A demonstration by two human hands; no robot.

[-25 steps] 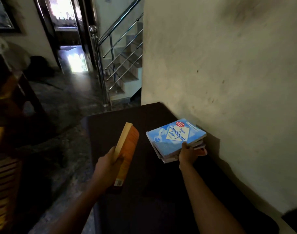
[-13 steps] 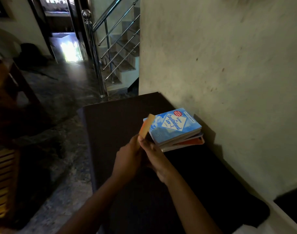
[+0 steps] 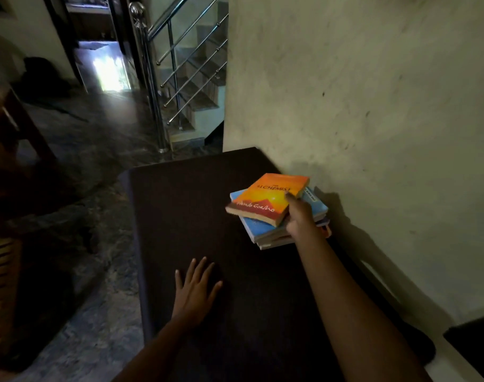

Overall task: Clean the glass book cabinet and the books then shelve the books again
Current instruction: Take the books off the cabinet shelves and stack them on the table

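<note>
Right hand (image 3: 300, 216) grips the orange book (image 3: 265, 198) by its right edge, thumb on the cover, other fingers curled under and mostly hidden. The book sits on top of the stack (image 3: 268, 234), skewed to it and overhanging to the left. Cannot tell whether its full weight is down yet or the hand carries part. Judged: setting it on the pile, an edge grip so the fingers can slip out once it lies flat.

Left hand (image 3: 196, 290) lies flat on the tabletop (image 3: 180, 216), fingers straight and spread, holding nothing. Probably bracing while the other arm reaches out.

The stack is a few paperbacks, the blue book (image 3: 256, 228) uppermost under the orange one, lower ones fanned slightly, edges not squared. It stands just beside the wall (image 3: 373, 106), likely parked there out of the way; a skewed top book could slide off.

Orange book: thin soft cover, glossy, sunset print, cream page edges. Tabletop: dark, matte, flat, square corner. Wall: pale plaster, scuffed and specked. Steel railing (image 3: 152, 78) and stairs behind, mottled stone floor (image 3: 97, 312).

No glass cabinet in view.
</note>
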